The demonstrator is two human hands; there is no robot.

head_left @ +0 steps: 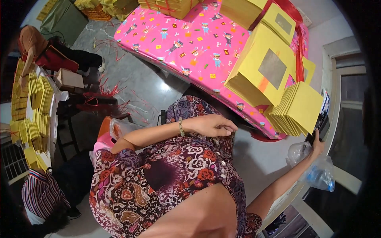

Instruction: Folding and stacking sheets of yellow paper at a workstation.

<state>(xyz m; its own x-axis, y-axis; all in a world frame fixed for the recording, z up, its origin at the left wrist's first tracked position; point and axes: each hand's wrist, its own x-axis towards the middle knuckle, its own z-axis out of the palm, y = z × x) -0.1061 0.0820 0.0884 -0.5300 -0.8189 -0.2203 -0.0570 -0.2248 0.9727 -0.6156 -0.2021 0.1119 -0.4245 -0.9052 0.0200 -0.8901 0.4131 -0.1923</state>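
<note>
My left hand (212,126), with a bead bracelet on the wrist, rests on my lap against the purple floral garment (178,166). Its fingers are curled in and nothing shows in it. My right hand (317,147) reaches out to the right and grips the lower end of a flat black device (322,126) at the rim of a white table (278,154). A crumpled clear plastic bag (317,170) lies just under that wrist. A fanned stack of yellow paper sheets (297,113) stands close to the left of the device.
Large yellow paper bundles (264,69) tied with red string sit on a pink patterned cover (190,43). At the left, another person (33,43) works at a table holding yellow paper stacks (35,115). A person in a striped top (41,194) is at lower left. Red strings litter the grey floor (131,83).
</note>
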